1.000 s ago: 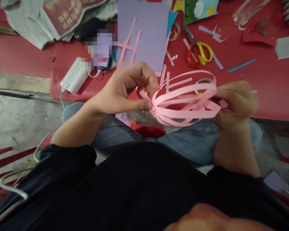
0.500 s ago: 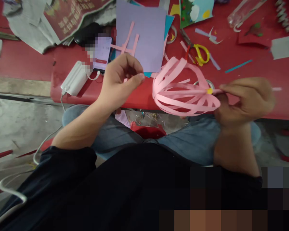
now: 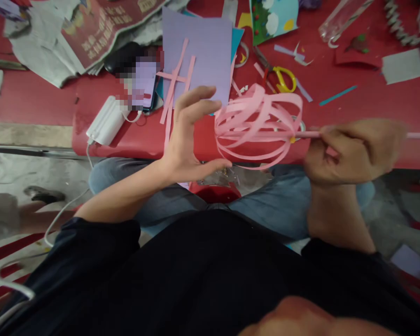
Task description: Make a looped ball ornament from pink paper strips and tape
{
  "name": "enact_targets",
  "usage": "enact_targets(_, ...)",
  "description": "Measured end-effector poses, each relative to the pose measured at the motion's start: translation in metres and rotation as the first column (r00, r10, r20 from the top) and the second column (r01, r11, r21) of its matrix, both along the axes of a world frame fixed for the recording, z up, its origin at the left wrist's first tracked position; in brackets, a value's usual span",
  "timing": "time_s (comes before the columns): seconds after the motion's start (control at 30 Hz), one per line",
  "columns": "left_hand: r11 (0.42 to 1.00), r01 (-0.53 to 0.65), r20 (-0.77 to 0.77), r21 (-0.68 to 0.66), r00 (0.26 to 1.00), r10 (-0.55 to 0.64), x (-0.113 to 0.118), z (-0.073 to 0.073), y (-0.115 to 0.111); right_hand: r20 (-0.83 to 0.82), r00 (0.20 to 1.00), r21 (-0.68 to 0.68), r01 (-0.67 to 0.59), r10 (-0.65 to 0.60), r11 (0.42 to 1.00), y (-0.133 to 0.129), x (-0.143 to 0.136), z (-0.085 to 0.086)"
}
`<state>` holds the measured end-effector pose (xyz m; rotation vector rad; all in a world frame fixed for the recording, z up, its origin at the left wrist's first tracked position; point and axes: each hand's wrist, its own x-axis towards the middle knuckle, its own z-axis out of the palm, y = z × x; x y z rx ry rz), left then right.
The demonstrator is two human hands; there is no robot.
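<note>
A cage of looped pink paper strips (image 3: pixel 259 123) hangs over the table's front edge, joined at its right end by a small yellow piece (image 3: pixel 292 139). From there a thin pink stick (image 3: pixel 310 134) runs to the right. My right hand (image 3: pixel 357 151) pinches this stick between thumb and fingers, and its far end sticks out beyond the hand. My left hand (image 3: pixel 192 135) is beside the cage's left end, fingers and thumb spread in a wide C, holding nothing. Whether its fingertips touch the paper I cannot tell.
On the red table (image 3: pixel 318 70) lie purple paper (image 3: pixel 210 60) with loose pink strips (image 3: pixel 177 77), yellow-handled scissors (image 3: pixel 285 79), a tape roll (image 3: pixel 243 53), a phone (image 3: pixel 143 84), a white power bank (image 3: pixel 107 121) with a cable, and crumpled newspaper (image 3: pixel 49 46).
My left hand has opened wide and moved right, towards the paper cage. The cage has turned, its loops now rounder, and more of the stick shows. A person's leg has appeared at the left.
</note>
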<state>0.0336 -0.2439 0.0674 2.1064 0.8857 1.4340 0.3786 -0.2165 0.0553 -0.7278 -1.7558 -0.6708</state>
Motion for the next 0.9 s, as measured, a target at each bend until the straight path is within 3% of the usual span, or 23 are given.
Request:
enact_targets(0.07, 0.994, -0.058, -0.021, 0.095, 0.998, 0.06, 0.002, -0.004, -0.002, 0.014, 1.0, 0.01, 0.019, -0.019, 1.0, -0.001, -0.002, 0.001)
enact_targets(0.2, 0.976, -0.179, -0.158, 0.126, 0.967, 0.198, 0.002, -0.005, -0.009, 0.068, 0.997, -0.009, 0.044, -0.043, 0.999, -0.007, -0.013, 0.003)
enact_targets(0.33, 0.919, -0.275, -0.193, 0.282, 0.922, 0.336, -0.003, -0.013, -0.008, 0.077, 0.996, -0.027, 0.046, -0.044, 0.999, -0.012, -0.021, 0.003)
enact_targets(0.47, 0.968, -0.208, -0.136, 0.14, 0.964, 0.227, -0.008, -0.032, -0.004, 0.056, 0.997, -0.136, 0.068, -0.061, 0.988, -0.011, -0.023, 0.002)
enact_targets(0.53, 0.971, -0.153, -0.088, 0.183, 0.981, 0.171, -0.008, -0.033, -0.005, 0.053, 0.996, -0.176, 0.078, -0.07, 0.981, -0.01, -0.022, 0.001)
enact_targets(0.63, 0.88, -0.167, -0.12, 0.445, 0.963, 0.243, -0.005, -0.019, -0.009, 0.045, 0.995, -0.218, 0.093, -0.085, 0.972, -0.009, -0.021, -0.001)
enact_targets(0.73, 0.794, -0.202, -0.099, 0.573, 0.945, 0.311, 0.001, 0.0, -0.012, 0.032, 0.995, -0.242, 0.095, -0.09, 0.966, -0.008, -0.02, -0.003)
enact_targets(0.9, 0.698, -0.179, 0.05, 0.694, 0.978, 0.201, 0.006, 0.007, -0.006, 0.006, 0.996, -0.25, 0.089, -0.09, 0.964, -0.004, -0.02, -0.004)
